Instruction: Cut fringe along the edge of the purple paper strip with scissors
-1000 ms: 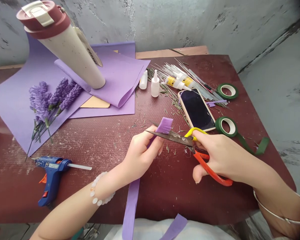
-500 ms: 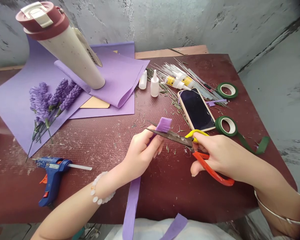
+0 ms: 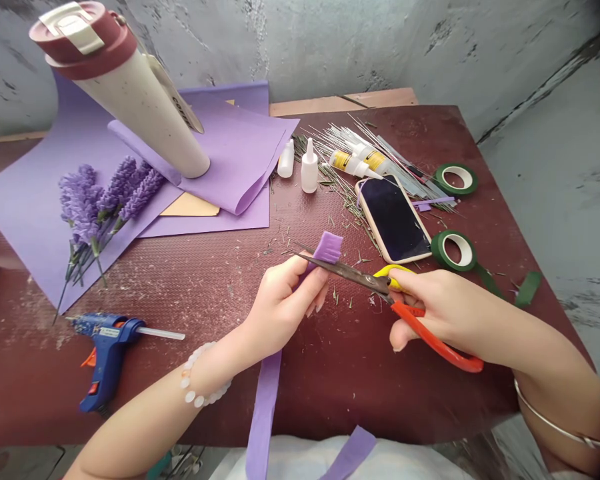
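My left hand (image 3: 283, 303) pinches a lilac foam strip, whose fringed end (image 3: 327, 248) sticks up above my fingers while its long tail (image 3: 263, 413) hangs down past the table edge. My right hand (image 3: 447, 310) grips a pair of scissors (image 3: 353, 275) with one red and one yellow handle. The dark metal blades lie across the strip just below the fringe, and the far blade is partly hidden behind the foam. A thin silver bangle circles my right forearm, and a white beaded bracelet circles my left wrist.
On the dark red board lie a blue hot glue gun (image 3: 107, 353), a phone (image 3: 393, 219), several green tape rolls (image 3: 453, 251), white glue bottles (image 3: 309, 168), scattered wire stems and clippings, lilac foam sheets (image 3: 220, 213), finished foam lavender sprigs (image 3: 100, 200) and a leaning white tumbler (image 3: 140, 107).
The scissors have turned slightly, with the red handle swinging out to the right. The blades now sit closer against the foam fringe, and my right hand has shifted a little rightward.
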Motion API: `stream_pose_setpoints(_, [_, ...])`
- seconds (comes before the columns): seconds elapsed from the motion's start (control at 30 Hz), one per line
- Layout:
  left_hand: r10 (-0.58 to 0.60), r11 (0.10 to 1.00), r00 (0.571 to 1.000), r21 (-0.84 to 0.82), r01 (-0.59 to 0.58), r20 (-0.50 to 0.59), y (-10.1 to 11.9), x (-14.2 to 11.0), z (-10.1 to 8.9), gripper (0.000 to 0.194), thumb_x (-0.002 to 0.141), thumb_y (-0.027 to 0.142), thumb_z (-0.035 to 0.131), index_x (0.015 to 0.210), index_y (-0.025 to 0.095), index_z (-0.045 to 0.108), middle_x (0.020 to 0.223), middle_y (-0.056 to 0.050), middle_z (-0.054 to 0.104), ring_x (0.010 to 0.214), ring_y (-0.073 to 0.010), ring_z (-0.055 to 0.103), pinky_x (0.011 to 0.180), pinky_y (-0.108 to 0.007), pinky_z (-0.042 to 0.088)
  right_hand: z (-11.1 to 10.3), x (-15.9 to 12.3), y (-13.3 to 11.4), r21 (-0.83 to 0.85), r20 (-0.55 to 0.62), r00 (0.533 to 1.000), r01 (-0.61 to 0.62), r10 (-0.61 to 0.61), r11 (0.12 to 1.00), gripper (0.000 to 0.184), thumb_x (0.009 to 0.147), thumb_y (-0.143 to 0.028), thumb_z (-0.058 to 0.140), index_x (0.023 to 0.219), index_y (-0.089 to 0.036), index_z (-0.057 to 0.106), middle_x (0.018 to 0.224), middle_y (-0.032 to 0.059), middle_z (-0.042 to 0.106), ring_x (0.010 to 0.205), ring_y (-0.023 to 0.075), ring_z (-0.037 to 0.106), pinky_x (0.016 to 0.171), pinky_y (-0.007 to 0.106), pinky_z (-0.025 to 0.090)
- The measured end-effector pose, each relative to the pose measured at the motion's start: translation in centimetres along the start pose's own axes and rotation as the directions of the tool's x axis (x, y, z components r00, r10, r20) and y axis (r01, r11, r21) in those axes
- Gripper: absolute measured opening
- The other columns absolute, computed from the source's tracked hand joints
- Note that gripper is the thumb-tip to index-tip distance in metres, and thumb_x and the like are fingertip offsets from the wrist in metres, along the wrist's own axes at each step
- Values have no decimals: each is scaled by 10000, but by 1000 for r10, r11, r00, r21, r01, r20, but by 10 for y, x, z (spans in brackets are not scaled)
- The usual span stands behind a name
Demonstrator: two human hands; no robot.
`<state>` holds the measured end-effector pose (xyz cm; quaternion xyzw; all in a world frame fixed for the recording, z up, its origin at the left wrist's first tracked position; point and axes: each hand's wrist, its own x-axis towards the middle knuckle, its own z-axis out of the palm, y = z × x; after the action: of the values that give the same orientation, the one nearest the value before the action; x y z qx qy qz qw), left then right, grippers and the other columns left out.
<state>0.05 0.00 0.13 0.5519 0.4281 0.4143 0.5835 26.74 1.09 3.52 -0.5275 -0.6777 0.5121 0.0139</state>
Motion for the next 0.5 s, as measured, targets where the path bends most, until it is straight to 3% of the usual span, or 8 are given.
stream_pose_setpoints(0.17, [14,1000,1000,-23,-14,4,2,-3,-2,508,1155,605,641,816,227,641,651,7,665,548,-139,549,603,-306,489,-4,-2,-3,135,80,996,-40,29,990,333,850,-443,819,792,-303,522,568,-74,677,602,204,527,609,348,369])
stream_pose_setpoints(0.37, [-13,998,1000,-67,14,22,6,-2,-1,452,1175,543,615,940,190,771,698,-9,722,550,-137,571,598,-294,495,-7,7,8,195,193,981,-55,16,979,309,812,-407,780,778,-283,499,667,-68,611,640,181,477,624,343,309])
stream_pose_setpoints(0.5, [-55,994,998,-92,56,19,7,-1,0,474,1156,571,641,905,190,773,638,9,673,506,-126,532,571,-288,477,-9,9,12,225,229,973,-49,-4,973,430,839,-508,822,766,-285,462,678,-64,535,670,188,432,635,355,270])
